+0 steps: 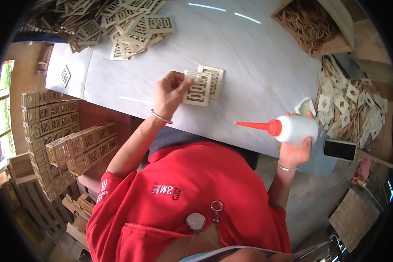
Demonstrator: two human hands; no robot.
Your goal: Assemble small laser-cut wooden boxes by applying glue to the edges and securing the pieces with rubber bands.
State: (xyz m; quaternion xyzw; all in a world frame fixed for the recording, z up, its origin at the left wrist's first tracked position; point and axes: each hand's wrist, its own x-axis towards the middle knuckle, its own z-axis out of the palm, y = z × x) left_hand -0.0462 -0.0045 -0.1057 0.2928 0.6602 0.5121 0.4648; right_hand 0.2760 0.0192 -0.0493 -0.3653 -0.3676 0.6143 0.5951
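Observation:
My left hand (171, 92) pinches the left edge of a thin pale wooden panel (197, 88) with cut-out slots. A second slotted panel (217, 81) lies on the table behind it and shows at its right and far sides. Whether the two touch is hard to tell. In my right hand (298, 150) is a white glue bottle (299, 129) with a red cap and a long red nozzle (252, 125). The bottle is tilted on its side, its nozzle pointing left over the table's near edge.
Loose slotted panels (139, 30) are heaped at the far left of the marble-patterned table (244, 56). One panel (65, 76) lies apart. A bag of wooden rings (308, 28) stands far right, near small square pieces (338, 102) and a phone (339, 149). Stacked wooden boxes (52, 131) stand left.

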